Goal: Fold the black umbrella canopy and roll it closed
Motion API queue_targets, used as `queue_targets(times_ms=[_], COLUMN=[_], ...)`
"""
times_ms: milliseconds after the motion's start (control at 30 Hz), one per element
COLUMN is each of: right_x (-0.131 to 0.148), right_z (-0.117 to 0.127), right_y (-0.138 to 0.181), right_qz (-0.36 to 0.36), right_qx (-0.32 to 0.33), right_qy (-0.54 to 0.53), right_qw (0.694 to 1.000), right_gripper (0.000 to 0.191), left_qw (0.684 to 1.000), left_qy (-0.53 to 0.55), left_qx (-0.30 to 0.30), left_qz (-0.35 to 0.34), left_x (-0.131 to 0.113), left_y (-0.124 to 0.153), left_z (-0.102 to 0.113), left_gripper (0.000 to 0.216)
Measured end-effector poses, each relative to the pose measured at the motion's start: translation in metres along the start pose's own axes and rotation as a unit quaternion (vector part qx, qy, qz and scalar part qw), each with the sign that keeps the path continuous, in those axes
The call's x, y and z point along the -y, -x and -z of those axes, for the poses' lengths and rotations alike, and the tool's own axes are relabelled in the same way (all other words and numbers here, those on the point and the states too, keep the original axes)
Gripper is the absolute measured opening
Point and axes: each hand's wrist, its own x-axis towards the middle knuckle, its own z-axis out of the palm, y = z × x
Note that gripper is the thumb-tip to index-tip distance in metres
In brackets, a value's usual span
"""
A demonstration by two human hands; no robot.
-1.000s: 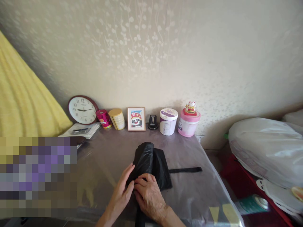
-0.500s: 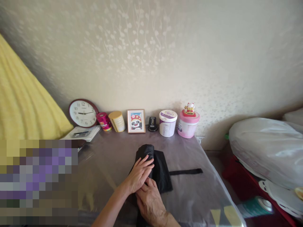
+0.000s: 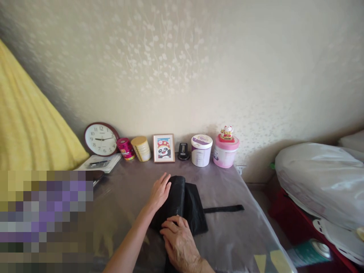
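A black cloth [image 3: 195,208], thin and slightly shiny, lies partly folded over itself on the table, with a raised, rounded fold running lengthwise. A flat black strap [image 3: 224,208] sticks out from its right side. Along the far left edge of the fold rests my left hand [image 3: 159,192], fingers stretched out and holding nothing. My right hand [image 3: 180,240] is curled over the near end of the fold, fingers bent onto the cloth; its thumb is hidden. More black cloth shows beneath the right wrist.
A grey covered table [image 3: 227,235] carries a row along the wall: clock [image 3: 101,139], magenta tin [image 3: 126,148], yellow-lidded tub [image 3: 141,149], panda picture [image 3: 164,148], black stand [image 3: 183,151], white tub [image 3: 201,151], pink tub [image 3: 226,153] with cat figurine. White bag [image 3: 321,178] stands right.
My left hand has slid off the top of the fold to its left side, apart from the right hand. My right hand stays at the near end. The view has tilted slightly.
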Motion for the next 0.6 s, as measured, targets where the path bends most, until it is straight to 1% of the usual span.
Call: queue_targets(times_ms=[100,200,333,600], right_x=[0.000,0.000,0.000,0.001], right_z=[-0.001,-0.001,-0.001,-0.002], right_y=[0.000,0.000,0.000,0.000], right_qz=[-0.001,-0.001,-0.005,-0.012], right_qx=[-0.005,-0.008,-0.006,0.001], right_qy=[-0.018,-0.030,-0.029,-0.014], right_qw=[1.000,1.000,1.000,1.000], right_gripper=[0.027,0.031,0.032,0.026], left_qw=[0.999,0.997,0.994,0.992], left_qy=[0.021,0.035,0.042,0.053], left_qx=[-0.006,0.015,0.039,0.027], left_qz=[0.038,0.069,0.097,0.116], left_x=[-0.008,-0.018,-0.024,-0.020], left_y=[0.012,0.028,0.046,0.059], left_z=[0.011,0.016,0.011,-0.003], left_gripper=[0.033,0.029,0.025,0.029])
